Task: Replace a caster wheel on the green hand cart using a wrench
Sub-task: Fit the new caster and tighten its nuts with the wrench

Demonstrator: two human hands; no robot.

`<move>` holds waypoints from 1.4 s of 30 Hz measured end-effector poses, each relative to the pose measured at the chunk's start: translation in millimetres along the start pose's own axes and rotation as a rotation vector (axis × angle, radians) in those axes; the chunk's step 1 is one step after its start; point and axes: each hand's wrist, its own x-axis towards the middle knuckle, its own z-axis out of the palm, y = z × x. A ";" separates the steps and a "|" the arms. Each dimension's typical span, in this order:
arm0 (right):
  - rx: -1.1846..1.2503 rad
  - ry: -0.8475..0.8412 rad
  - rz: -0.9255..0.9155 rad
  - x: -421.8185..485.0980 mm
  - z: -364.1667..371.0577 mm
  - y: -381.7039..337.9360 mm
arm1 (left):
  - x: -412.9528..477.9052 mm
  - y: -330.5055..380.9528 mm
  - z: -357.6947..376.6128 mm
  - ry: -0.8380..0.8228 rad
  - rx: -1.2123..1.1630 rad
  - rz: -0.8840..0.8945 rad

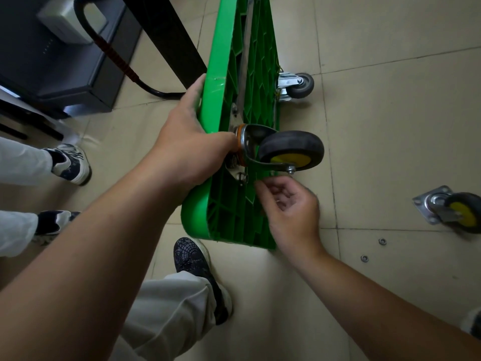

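The green hand cart [234, 74] stands on its edge on the floor, its ribbed underside facing right. A caster [291, 151] with a black tyre and yellow hub sits against the underside near the cart's near end. My left hand [187, 149] wraps round the cart's edge and its fingers reach the caster's mounting plate [238, 162]. My right hand [289, 201] hovers just below the caster with fingers curled, fingertips close to a bolt [242, 176] on the plate; whether it pinches something small I cannot tell. No wrench is in view.
A loose caster [453, 212] with a yellow hub lies on the floor at the right, with two small washers [373, 250] near it. Another grey caster [299, 86] sits further along the cart. Another person's shoes [70, 162] are at the left; black furniture and a cable stand behind.
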 end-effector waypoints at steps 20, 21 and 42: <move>-1.606 -0.439 0.293 -63.3 -144.9 204.4 | -2.0 -9.1 -8.1 -0.032 -0.044 0.050; -1.597 -0.416 0.270 -63.3 -146.1 205.1 | -2.3 -9.7 -8.4 -0.029 -0.046 0.052; -0.518 -0.192 -0.024 -56.8 -92.5 94.7 | -3.8 -4.9 -4.4 0.015 -0.035 -0.001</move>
